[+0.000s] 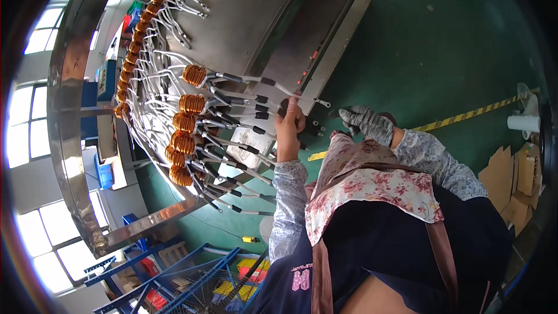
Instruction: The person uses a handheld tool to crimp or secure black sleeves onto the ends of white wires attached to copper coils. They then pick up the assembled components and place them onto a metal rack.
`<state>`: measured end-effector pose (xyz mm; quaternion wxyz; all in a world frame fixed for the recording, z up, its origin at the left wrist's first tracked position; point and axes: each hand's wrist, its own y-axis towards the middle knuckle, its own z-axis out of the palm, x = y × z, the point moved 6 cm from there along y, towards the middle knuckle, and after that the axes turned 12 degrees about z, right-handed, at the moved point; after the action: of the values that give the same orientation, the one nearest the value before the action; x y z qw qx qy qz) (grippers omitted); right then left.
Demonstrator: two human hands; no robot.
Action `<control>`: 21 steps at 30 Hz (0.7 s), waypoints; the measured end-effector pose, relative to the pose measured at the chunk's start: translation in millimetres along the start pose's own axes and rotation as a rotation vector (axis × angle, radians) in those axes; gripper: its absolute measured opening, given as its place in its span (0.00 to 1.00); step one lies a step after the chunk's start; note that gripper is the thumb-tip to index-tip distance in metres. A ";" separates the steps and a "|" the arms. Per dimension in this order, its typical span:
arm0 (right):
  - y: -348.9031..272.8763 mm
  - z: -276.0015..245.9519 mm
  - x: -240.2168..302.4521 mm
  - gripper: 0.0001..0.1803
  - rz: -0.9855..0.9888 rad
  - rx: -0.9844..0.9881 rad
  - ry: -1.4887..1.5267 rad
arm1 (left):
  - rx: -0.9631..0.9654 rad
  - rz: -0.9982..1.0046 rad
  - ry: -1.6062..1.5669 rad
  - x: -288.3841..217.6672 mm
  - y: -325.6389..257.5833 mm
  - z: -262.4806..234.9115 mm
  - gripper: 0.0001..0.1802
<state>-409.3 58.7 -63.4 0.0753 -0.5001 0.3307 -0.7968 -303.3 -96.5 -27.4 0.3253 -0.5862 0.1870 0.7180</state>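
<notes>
My bare left hand (289, 121) is closed round grey cable leads at the edge of a metal table. Ring terminals (317, 128) stick out past its fingers. One longer lead, with a ring terminal (326, 104) at its tip, runs above the thumb. These leads come from copper-wound coils (192, 103) grouped on the table, and black sleeves (261, 99) cover parts of them. My right hand (369, 125), in a grey glove, is off the table edge with its fingertips drawn together near the terminals. A small dark piece shows at those fingertips, too unclear to name.
A long row of similar coils (135, 43) lines the far side of the metal table (244, 17). Blue racks with bins (253, 268) stand at lower left. Yellow-black tape (465, 117) marks the green floor; cardboard (500, 177) lies at the right.
</notes>
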 end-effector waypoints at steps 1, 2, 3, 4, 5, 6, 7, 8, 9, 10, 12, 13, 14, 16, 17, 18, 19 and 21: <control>6.2 -5.0 -9.7 0.12 0.016 -0.062 -0.007 | 0.008 -0.010 -0.015 -3.6 2.8 4.2 0.17; -4.9 -3.2 6.3 0.13 -0.143 -0.219 -0.154 | 0.014 -0.019 -0.030 -6.2 5.4 7.3 0.16; -6.8 0.4 13.0 0.13 -0.132 -0.139 -0.142 | 0.011 -0.017 -0.027 -7.9 7.2 8.1 0.16; -7.8 2.5 19.5 0.14 -0.122 -0.058 -0.130 | 0.007 -0.015 -0.023 -9.5 7.8 8.4 0.15; -8.4 4.5 21.3 0.14 -0.110 0.022 -0.115 | 0.004 -0.017 -0.018 -10.4 7.0 8.9 0.14; -5.8 4.0 18.1 0.14 -0.075 0.073 -0.026 | 0.009 -0.003 -0.014 -12.4 6.6 10.3 0.14; -1.7 4.3 13.5 0.14 -0.041 0.126 0.063 | 0.014 0.000 -0.012 -13.5 6.6 12.0 0.15; -1.3 9.2 14.2 0.15 -0.003 0.186 0.149 | 0.012 0.003 -0.009 -13.7 5.5 11.0 0.16; -3.5 12.1 14.6 0.16 0.046 0.216 0.196 | 0.008 0.007 -0.006 -14.1 4.1 9.9 0.16; -7.4 15.1 16.4 0.17 0.096 0.248 0.242 | 0.002 -0.003 -0.019 -14.6 2.2 9.4 0.16; -9.2 20.3 16.6 0.17 0.172 0.354 0.343 | -0.001 -0.018 -0.050 -16.9 1.1 12.4 0.14; -5.6 22.6 11.0 0.17 0.204 0.432 0.398 | -0.003 -0.023 -0.060 -15.8 0.7 11.9 0.14; -5.4 26.7 10.3 0.17 0.236 0.512 0.451 | -0.008 -0.028 -0.071 -14.6 -0.1 10.4 0.14; -6.2 30.1 11.7 0.17 0.287 0.568 0.533 | -0.014 -0.028 -0.083 -14.3 -1.4 10.4 0.14; -6.6 32.7 14.0 0.17 0.312 0.600 0.572 | -0.020 -0.021 -0.082 -15.2 -1.7 10.4 0.15; -6.7 31.8 14.7 0.17 0.308 0.574 0.537 | -0.025 -0.014 -0.081 -16.6 -1.8 10.0 0.16; -8.2 30.6 14.5 0.17 0.304 0.547 0.503 | -0.031 -0.015 -0.078 -18.4 -2.0 9.2 0.16; -12.8 29.9 14.9 0.17 0.310 0.515 0.479 | -0.048 -0.021 -0.078 -18.8 -4.6 8.0 0.16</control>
<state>-388.6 48.3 -36.2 0.2387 -0.2084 0.1996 -0.9272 -304.0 -92.7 -6.8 0.3256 -0.5671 0.1510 0.7413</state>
